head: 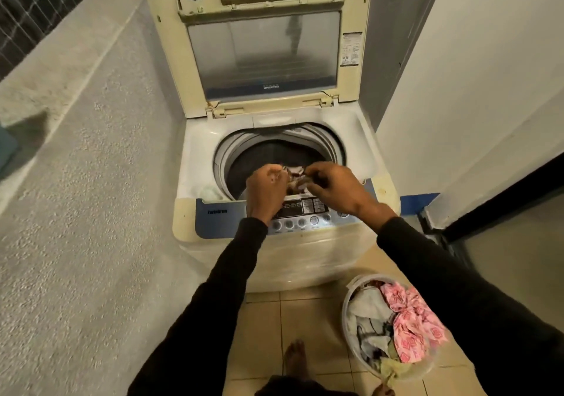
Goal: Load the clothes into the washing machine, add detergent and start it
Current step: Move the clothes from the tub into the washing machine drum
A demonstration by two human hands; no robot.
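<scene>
Over the front rim of the washing machine's [274,261] drum opening [274,154], a small crumpled garment [295,177], white with dark red patches, is bunched between both hands. The left hand [266,189] pinches its left side with curled fingers; the right hand [335,189] grips its right side, above the control panel [305,212]. The lid [262,51] stands upright at the back edge. A plain wall sits close on either side. On the tiled floor [305,319] at the machine's front right corner, a round laundry basket [346,313] holds white and pink clothes [409,322].
</scene>
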